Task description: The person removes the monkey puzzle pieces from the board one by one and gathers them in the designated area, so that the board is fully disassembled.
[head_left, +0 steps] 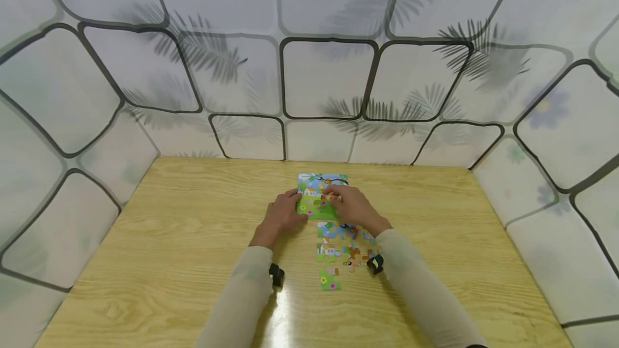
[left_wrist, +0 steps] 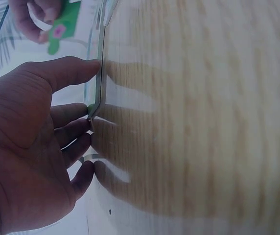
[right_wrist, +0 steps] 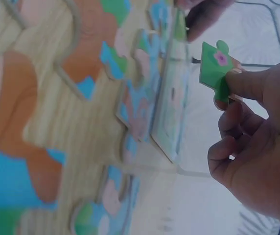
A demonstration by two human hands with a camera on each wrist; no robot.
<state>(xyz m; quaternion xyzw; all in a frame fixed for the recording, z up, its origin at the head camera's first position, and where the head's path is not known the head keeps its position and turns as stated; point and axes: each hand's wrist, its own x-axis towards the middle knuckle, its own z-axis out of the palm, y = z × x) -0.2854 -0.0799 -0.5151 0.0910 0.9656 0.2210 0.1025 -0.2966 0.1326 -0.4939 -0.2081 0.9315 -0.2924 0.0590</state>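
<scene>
A thin puzzle board (head_left: 309,210) printed with a house, grass and flowers lies flat on the table. My left hand (head_left: 282,212) rests at its left side, with the thumb by the near left corner. In the left wrist view the thumb and fingertips of the left hand (left_wrist: 27,132) touch the board's edge, fairly straight. Over the board's right part, my right hand (head_left: 355,207) pinches a green puzzle piece (right_wrist: 212,68) with a pink flower between thumb and fingers. Below the board, several puzzle pieces (head_left: 328,250) lie on the table, some joined.
The pale wooden table (head_left: 193,240) runs out to both sides of the hands. White padded-looking walls (head_left: 329,79) with dark outlines and leaf prints enclose its back and sides. A black wrist camera (head_left: 276,275) sits on the left wrist, another black camera (head_left: 375,264) on the right.
</scene>
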